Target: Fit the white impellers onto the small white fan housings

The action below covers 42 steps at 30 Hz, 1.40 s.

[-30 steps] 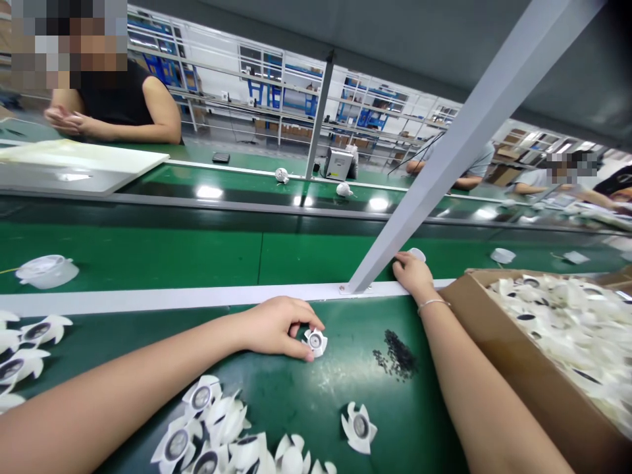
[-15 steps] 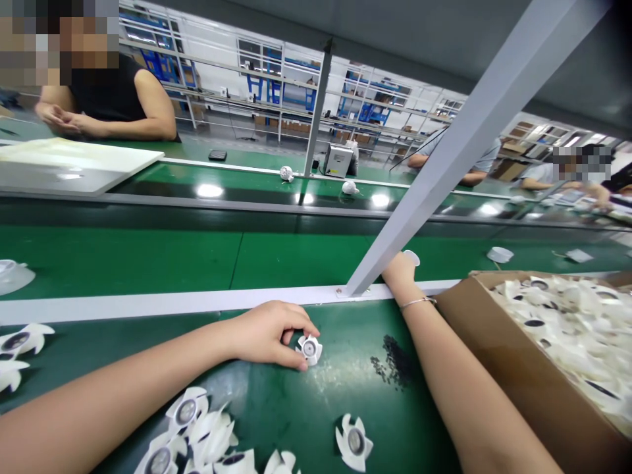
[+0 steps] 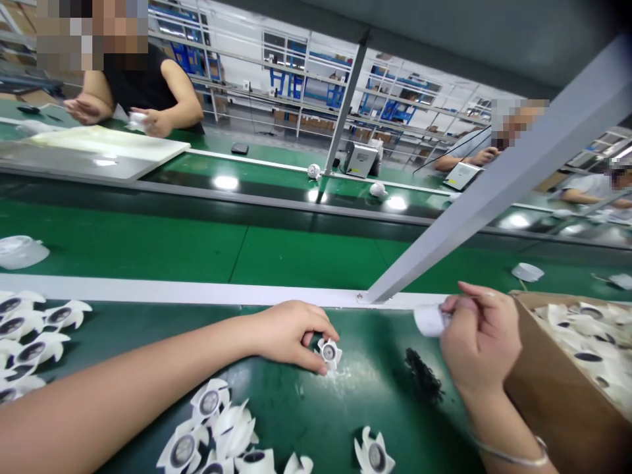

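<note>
A small white fan impeller with curved blades and a round grey centre stands on the green bench, gripped between the thumb and fingers of my left hand. My right hand is closed round a white cup-shaped plastic part, raised over the bench just left of the cardboard box. Below that hand lies a pile of small black pieces. One loose impeller sits nearer me, and a heap of impellers lies below my left forearm.
An open cardboard box full of white impellers stands on the right. More impellers lie at left. A slanted metal post rises from the white rail. White parts rest on the green conveyor. Co-workers sit across it.
My right hand has come back from the conveyor behind the post, bringing the white cup-shaped part over the bench. My left hand keeps its grip. The view has shifted left.
</note>
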### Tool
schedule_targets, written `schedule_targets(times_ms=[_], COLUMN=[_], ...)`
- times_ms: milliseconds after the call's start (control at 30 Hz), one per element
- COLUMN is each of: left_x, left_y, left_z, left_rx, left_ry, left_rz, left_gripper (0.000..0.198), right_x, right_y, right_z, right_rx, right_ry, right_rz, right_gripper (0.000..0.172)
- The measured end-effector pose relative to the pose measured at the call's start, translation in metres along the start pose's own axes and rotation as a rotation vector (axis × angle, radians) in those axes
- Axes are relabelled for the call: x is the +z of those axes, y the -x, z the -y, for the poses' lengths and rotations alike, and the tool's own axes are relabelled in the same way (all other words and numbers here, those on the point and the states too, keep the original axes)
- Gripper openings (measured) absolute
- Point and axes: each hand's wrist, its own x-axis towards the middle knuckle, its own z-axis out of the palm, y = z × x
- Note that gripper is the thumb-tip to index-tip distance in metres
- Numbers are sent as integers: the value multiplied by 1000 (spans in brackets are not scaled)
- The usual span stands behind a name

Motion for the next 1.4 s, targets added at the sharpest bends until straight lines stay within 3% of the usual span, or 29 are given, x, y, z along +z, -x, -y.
schedule_targets(times_ms=[67, 133, 233, 300, 400, 467, 600, 700, 833, 933, 1033, 1167, 1300, 1400], left_x=[0, 0, -1, -1, -1, -1, 0, 0, -3, -5, -8, -8, -7, -6], left_y=[0, 0, -1, -1, -2, -2, -2, -3, -3, -3, -3, -4, -6, -5], left_z=[0, 0, -2, -3, -3, -2, -2, -2, -6, -8, -8, 0, 6, 4], left_rx=[4, -3, -5, 7, 9, 2, -11, -10, -32, -44, -92, -193, -194, -211], left_ry=[-7, -19, -39, -40, -26, -20, 9, 57, 79, 85, 168, 425, 612, 565], left_rz=[-5, -9, -16, -23, -18, -11, -19, -32, -20, 5, 31, 13, -32, -39], left_gripper=[58, 56, 54, 53, 55, 56, 59, 60, 60, 63, 78, 96, 78, 64], right_x=[4, 16, 35, 38, 25, 12, -1, 0, 2, 1, 1, 3, 8, 16], right_y=[12, 22, 33, 36, 33, 28, 20, 18, 17, 18, 21, 28, 37, 43], right_z=[25, 43, 53, 54, 52, 49, 39, 33, 31, 34, 41, 58, 76, 83], right_rx=[-112, -257, -414, -409, -321, -284, -186, -7, 372, 468, 388, 121, -193, -304], right_ry=[-62, -98, -134, -148, -110, -42, -59, -239, -696, -891, -907, -634, -351, -283], right_rz=[10, 156, 398, 456, 506, 640, 893, 932, 932, 933, 923, 824, 737, 743], right_gripper=[30, 39, 51, 52, 52, 50, 26, 11, 17, 16, 15, 20, 23, 20])
